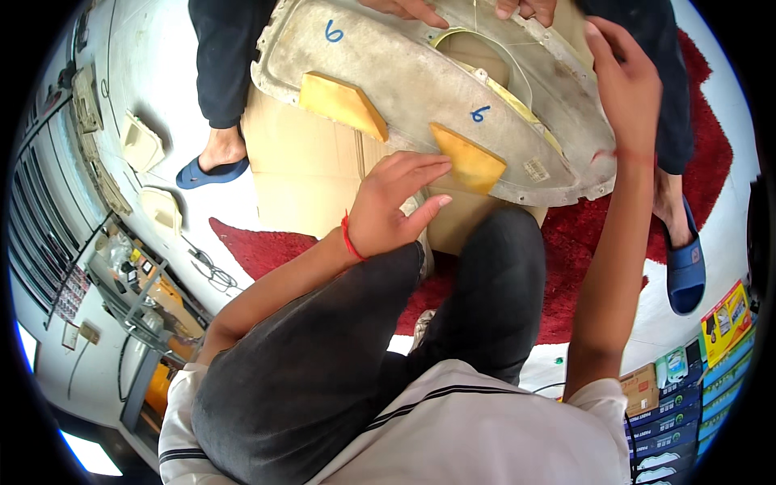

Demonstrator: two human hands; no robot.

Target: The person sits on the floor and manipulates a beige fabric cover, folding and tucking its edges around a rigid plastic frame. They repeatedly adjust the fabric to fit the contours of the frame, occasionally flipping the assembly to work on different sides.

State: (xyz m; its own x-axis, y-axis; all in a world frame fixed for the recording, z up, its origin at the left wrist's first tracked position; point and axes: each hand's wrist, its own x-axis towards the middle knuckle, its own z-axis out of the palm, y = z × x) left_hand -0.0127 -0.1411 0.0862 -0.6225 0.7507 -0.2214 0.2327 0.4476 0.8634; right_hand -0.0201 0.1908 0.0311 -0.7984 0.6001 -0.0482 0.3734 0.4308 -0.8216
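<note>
The big, grey, curved, hard panel (pixel 388 69) should stay still. The person's open left hand (pixel 390 202) is at a flat yellow block (pixel 473 162); the right hand's (pixel 630 89) grip is unclear.

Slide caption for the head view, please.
Person's left hand beside a yellow-orange angular block, right hand at the edge of a large, curved, grey-beige panel.

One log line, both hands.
left hand: at right yellow block | right hand: near right edge of grey panel | other person's hands: at panel's far side
</note>
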